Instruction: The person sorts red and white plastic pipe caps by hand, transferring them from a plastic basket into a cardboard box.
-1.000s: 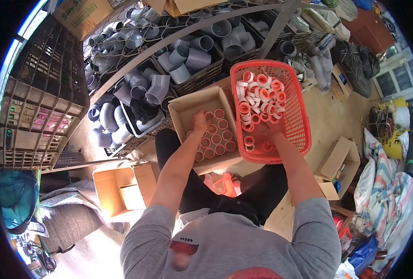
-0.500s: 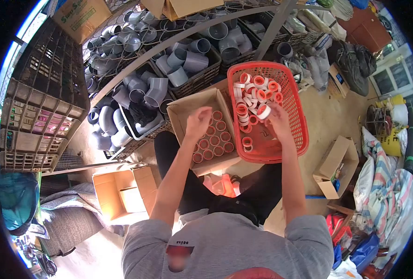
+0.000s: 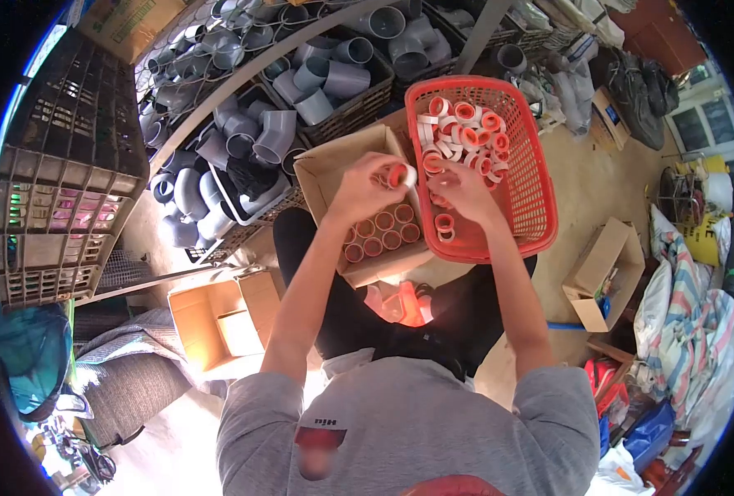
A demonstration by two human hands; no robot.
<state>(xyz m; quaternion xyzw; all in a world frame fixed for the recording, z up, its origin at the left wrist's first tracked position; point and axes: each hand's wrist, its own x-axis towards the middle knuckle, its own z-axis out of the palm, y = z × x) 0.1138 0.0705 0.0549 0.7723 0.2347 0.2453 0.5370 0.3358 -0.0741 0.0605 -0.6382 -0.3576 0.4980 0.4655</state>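
At the far left, stacked crates (image 3: 69,165) stand as a dark wall, and just right of them grey pipe fittings (image 3: 243,140) fill low bins that run up along a slanting metal bar. Below these an open carton (image 3: 210,318) sits on the ground beside the person's left knee. The cardboard box (image 3: 326,169) rests on the lap, with its near half packed with standing rolls (image 3: 379,236) in tidy rows. The far half is bare cardboard up to the back wall, so there is free room there. Above that bare part the left hand (image 3: 365,188) is closed around one roll (image 3: 400,175) with an orange core and white tape, lifted clear of the rows. The right hand (image 3: 462,188) is curled just beside it over the seam where the box's right wall meets the rim of the red basket (image 3: 540,190) — whether its fingers touch the roll cannot be told. Loose rolls (image 3: 462,132) heap at the basket's far end, and its near floor is mostly bare. Right of the basket lies open floor (image 3: 586,194), then a small box (image 3: 602,277) well apart.
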